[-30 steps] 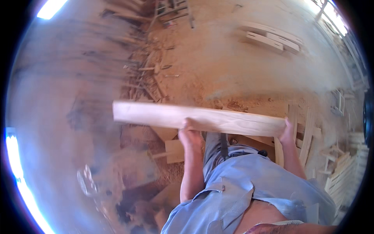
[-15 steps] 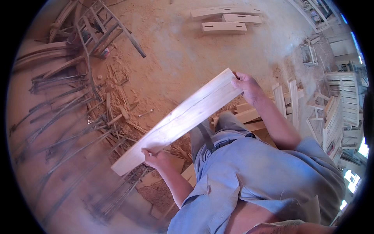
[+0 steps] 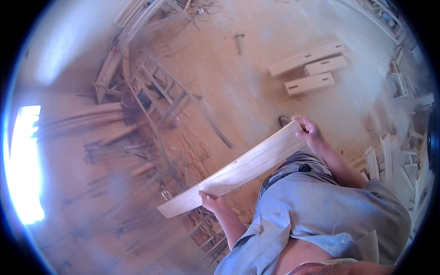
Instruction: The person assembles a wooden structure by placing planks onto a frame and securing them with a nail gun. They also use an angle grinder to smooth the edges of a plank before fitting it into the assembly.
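Note:
A long, pale wooden board [image 3: 243, 168] is held slantwise in front of my body, its right end higher in the picture than its left. A thin dark crack or grain line runs along its face. My left hand [image 3: 213, 202] grips the near edge toward the left end, thumb on the face and the other fingers hidden beneath. Around the right end my right hand [image 3: 310, 134] is closed, thumb on top. Below the board's right half are my trousers and part of a shoe [image 3: 283, 120].
Three slotted wooden pieces [image 3: 310, 83] lie on the dusty floor ahead. A hammer-shaped tool [image 3: 239, 43] lies farther off. To the left, a ladder-like wooden frame [image 3: 158, 85] leans near stacked timber [image 3: 87, 120] and scraps. Upright boards [image 3: 386, 153] stand at the right.
My view has swung left and the floor pieces now appear lower and farther right. A shoe and the hammer-shaped tool have come into sight. Both hands still hold the board.

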`<state>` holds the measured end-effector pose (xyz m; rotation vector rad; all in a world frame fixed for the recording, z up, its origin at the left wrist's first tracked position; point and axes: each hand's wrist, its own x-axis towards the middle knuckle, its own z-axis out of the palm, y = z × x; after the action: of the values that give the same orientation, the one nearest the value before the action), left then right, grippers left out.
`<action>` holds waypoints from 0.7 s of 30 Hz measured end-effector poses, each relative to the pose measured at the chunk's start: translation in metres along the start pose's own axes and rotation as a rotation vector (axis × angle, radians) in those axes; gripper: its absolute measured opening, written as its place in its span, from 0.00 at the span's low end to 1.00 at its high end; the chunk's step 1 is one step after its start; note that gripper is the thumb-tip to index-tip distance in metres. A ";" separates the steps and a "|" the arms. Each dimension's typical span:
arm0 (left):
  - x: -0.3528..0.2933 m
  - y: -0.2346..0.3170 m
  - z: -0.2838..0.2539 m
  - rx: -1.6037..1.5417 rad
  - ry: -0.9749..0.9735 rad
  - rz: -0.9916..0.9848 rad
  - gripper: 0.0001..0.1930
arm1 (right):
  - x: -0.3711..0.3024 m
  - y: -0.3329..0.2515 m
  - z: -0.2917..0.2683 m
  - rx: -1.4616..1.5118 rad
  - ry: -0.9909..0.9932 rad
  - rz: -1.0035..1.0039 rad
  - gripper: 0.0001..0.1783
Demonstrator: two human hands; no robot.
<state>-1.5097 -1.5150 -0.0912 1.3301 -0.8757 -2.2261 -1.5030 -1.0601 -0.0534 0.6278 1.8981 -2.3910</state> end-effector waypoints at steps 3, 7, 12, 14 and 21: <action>0.012 -0.022 0.059 -0.007 0.044 -0.063 0.20 | 0.079 -0.046 -0.002 -0.027 -0.011 -0.002 0.31; 0.037 -0.044 0.141 -0.114 0.032 -0.103 0.22 | 0.198 -0.110 0.004 -0.009 -0.119 -0.025 0.31; 0.066 -0.055 0.286 -0.281 0.061 -0.088 0.29 | 0.358 -0.158 0.044 -0.033 -0.226 0.036 0.32; 0.093 -0.061 0.338 -0.288 0.096 -0.104 0.31 | 0.412 -0.150 0.063 -0.061 -0.204 0.067 0.32; 0.300 -0.065 0.515 -0.208 0.136 0.084 0.28 | 0.566 -0.133 0.021 -0.043 0.121 0.349 0.02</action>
<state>-2.1062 -1.4952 -0.1458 1.3037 -0.6210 -2.0717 -2.0646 -0.9179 -0.1094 1.0247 1.7034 -2.1325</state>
